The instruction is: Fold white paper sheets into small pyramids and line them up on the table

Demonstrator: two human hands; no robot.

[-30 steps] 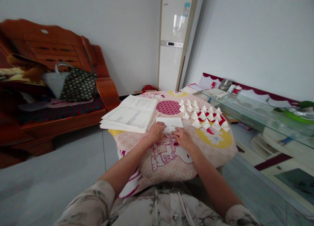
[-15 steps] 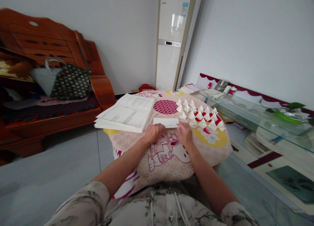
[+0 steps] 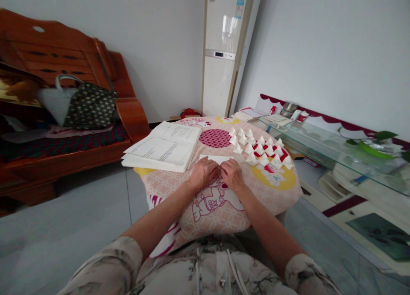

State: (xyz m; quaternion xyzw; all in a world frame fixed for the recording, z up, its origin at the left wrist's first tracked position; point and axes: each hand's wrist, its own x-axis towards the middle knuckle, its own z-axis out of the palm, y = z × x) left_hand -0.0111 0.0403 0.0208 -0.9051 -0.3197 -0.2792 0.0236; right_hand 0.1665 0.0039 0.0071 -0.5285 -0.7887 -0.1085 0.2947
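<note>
A folded strip of white paper (image 3: 215, 158) lies on the patterned tablecloth (image 3: 188, 209), its near edge covered by my fingers. My left hand (image 3: 204, 172) is closed at that edge, fingertips curled on the paper. Right beside it, my right hand (image 3: 232, 173) is closed on the same edge, and the two hands nearly meet at the middle. To the left lies a stack of printed sheets (image 3: 163, 147), spread like an open book. Several small folded paper pyramids (image 3: 260, 150) stand in rows to the right.
On the left is a wooden sofa (image 3: 64, 56) with a star-patterned bag (image 3: 91, 105). A glass-topped cabinet (image 3: 333, 152) runs along the right wall, bearing cups, papers and a green dish (image 3: 378, 150). A tall white air conditioner (image 3: 219, 73) stands in the corner.
My hands have come together from the paper's two ends to the middle of its near edge. The camera view has shifted slightly; the stack and pyramids stay in place.
</note>
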